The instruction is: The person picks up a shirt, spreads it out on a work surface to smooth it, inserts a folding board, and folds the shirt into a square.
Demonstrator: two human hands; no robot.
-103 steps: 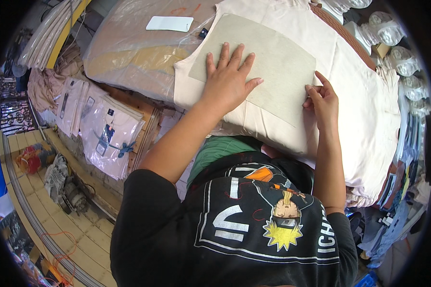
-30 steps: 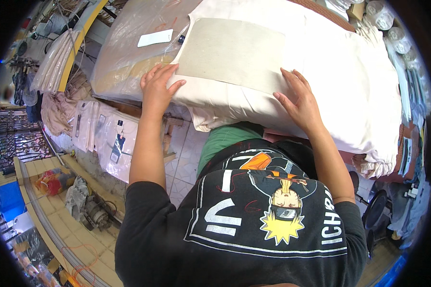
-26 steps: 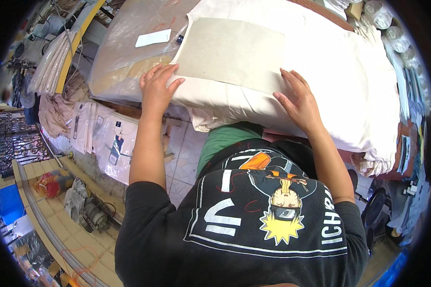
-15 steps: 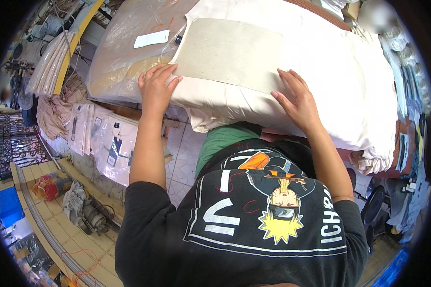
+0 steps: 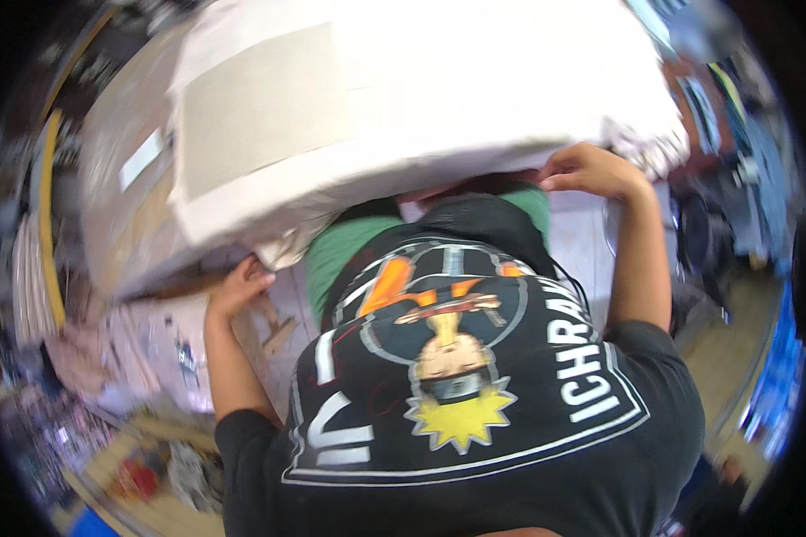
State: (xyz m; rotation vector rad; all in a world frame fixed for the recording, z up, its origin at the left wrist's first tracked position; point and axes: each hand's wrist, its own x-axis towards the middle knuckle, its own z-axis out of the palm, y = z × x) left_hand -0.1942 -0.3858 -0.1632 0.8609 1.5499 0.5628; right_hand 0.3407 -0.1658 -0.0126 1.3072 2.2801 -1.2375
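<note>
A large cream cloth [image 5: 475, 80] covers the worktable and hangs over its near edge. Upon its left part lies a flat greyish-beige rectangular sheet [image 5: 264, 107]. My left hand [image 5: 235, 288] is low at the table's near left edge, beside a bunched, hanging fold of the cloth. Its thumb stands out, but the fingertips are blurred and partly hidden. At the near edge on the right, my right hand [image 5: 595, 170] is bent inward, thumb and fingers closing on the cloth's edge.
Clear plastic sheeting [image 5: 121, 224] covers the table's left end, with a small white card [image 5: 141, 161] on it. Plastic-wrapped pale garments [image 5: 166, 345] lie below at left. A wooden bench [image 5: 121, 483] stands at lower left. Blue fabrics [image 5: 761, 188] hang at right.
Both hands have left the beige sheet and come down to the table's near edge, farther apart. The view has shifted right, so the table and sheet appear farther left.
</note>
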